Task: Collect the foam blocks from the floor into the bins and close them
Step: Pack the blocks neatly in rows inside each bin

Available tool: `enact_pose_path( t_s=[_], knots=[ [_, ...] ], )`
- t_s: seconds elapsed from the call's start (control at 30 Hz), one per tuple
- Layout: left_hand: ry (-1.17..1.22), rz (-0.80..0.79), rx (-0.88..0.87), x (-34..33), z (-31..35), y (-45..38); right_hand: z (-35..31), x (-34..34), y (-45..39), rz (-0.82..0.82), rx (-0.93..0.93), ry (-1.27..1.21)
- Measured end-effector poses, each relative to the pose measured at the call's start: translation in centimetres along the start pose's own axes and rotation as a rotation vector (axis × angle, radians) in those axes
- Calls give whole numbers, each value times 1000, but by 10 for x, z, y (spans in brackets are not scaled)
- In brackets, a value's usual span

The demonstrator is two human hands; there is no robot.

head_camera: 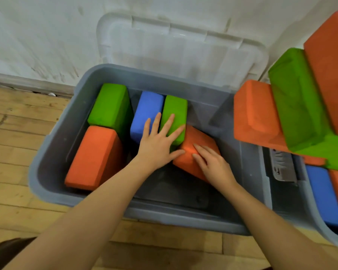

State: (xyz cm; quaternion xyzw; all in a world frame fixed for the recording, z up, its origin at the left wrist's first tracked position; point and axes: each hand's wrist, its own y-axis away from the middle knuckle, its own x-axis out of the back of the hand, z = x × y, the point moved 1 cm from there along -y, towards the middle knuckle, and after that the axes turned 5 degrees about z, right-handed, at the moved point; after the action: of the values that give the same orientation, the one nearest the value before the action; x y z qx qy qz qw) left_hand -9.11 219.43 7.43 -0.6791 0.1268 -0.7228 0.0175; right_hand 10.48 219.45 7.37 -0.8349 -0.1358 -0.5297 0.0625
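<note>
Head view is filled by an open grey bin (47, 158), its clear lid (183, 53) leaned back against the wall behind it. Both hands are reached down into it. The tilted orange block (195, 145) is lodged at an angle just right of the upright blocks, one corner raised, its long axis run diagonally from the near right toward the far left. Directly under the right hand (215, 164) it lies, and the fingers are laid flat and fairly straight on its upper face, so it is pressed rather than clasped; nothing is gripped by that hand. The left hand (158, 141) is spread wide just to the left, fingers straight, its palm laid across the tops of the blue block (144, 112) and the narrow green block (176, 110), its thumb touched to the orange block's near corner. No clasp is made there either.

Of the two, the right hand is judged nearer to the block's middle, so the push down and leftward would likely be led by it, with the neighbours steadied by the left.

The block is a matte orange foam brick with rounded edges and a slightly grainy skin. Farther left, a larger green block (109, 104) and another orange block (94, 154) are stood on edge. To the right of the grip, a second bin (308, 227) is heaped well above its rim.
</note>
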Motion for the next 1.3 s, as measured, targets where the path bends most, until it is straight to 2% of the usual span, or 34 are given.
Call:
enact_pose_path(
  t_s=[0.07, 0.1, 0.23, 0.3, 0.37, 0.43, 0.53, 0.7, 0.83, 0.9, 0.97, 1.13, 1.2, 1.3],
  knots=[
    [25, -32, 47, 0, 5, -4, 3, 1, -2, 55, 9, 8],
    [26, -47, 63, 0, 7, -5, 4, 2, -2, 31, 22, 46],
    [16, -82, 129, 1, 10, -3, 7, -1, 3, -199, 122, 345],
    [32, -99, 169, 4, 7, -3, 5, 1, 4, -174, 175, 371],
    [104, -101, 211, 7, -2, -7, 1, 6, 6, -80, 178, 292],
    [139, -116, 202, 10, -11, -8, -5, 14, 7, 34, 82, 176],
    [103, -83, 99, 11, -16, 2, -14, 25, -1, 148, -92, 71],
    [80, -20, 41, 10, -24, 15, -29, 17, -29, 188, -243, -45],
    [68, -44, 44, 12, -30, 10, -33, 10, -34, 19, -74, 40],
    [71, -39, 25, 13, -30, 7, -33, 13, -32, 28, 31, 81],
    [71, -52, 1, 13, -28, 2, -31, 19, -33, 22, 57, 75],
    [75, -57, -33, 17, -29, -8, -16, 25, -40, -250, 182, 237],
    [46, -86, -52, 18, -29, -12, -11, 22, -42, -232, 203, 229],
    [-9, -121, -29, 14, -26, -19, -8, 13, -46, -61, 204, 70]
  ],
)
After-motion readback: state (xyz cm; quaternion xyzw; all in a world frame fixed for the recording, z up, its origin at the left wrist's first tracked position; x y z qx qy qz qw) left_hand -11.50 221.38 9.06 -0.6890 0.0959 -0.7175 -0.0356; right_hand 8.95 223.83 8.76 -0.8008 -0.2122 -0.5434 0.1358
